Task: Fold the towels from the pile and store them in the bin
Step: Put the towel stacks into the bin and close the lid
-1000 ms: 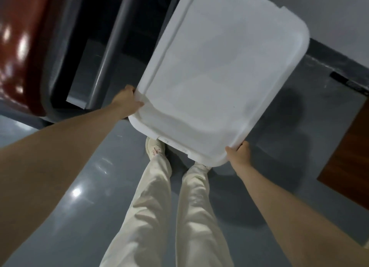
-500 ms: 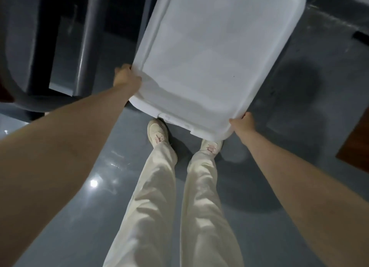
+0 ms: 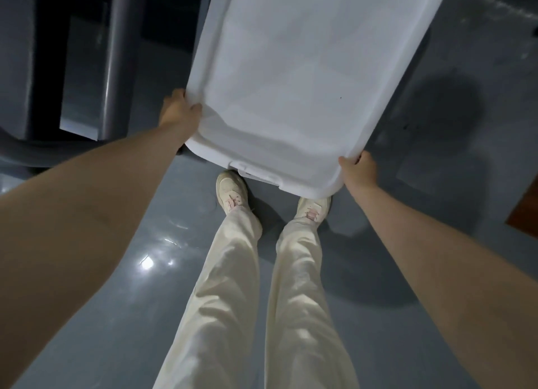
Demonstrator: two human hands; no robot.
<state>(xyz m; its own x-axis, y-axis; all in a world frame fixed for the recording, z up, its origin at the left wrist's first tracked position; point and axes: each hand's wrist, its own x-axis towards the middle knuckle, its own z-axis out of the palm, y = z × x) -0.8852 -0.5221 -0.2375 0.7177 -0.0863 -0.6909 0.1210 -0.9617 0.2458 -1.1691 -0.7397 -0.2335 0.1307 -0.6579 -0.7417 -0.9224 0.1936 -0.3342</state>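
Observation:
A large white plastic bin lid (image 3: 305,77) fills the upper middle of the head view, held out in front of me above the floor. My left hand (image 3: 180,109) grips its left edge near the near corner, thumb on top. My right hand (image 3: 359,170) grips the near right corner, fingers curled round the rim. A moulded latch sits on the lid's near edge. No towels show, and whatever lies under the lid is hidden.
My legs in cream trousers and pale shoes (image 3: 231,192) stand on a glossy grey floor (image 3: 131,272). A dark grey metal frame (image 3: 119,59) stands at the upper left. A brown wooden panel (image 3: 527,214) shows at the right edge.
The lid has shifted upward and away in the view while both hands keep their grip. The red object at the upper left has left the view; my feet show more fully.

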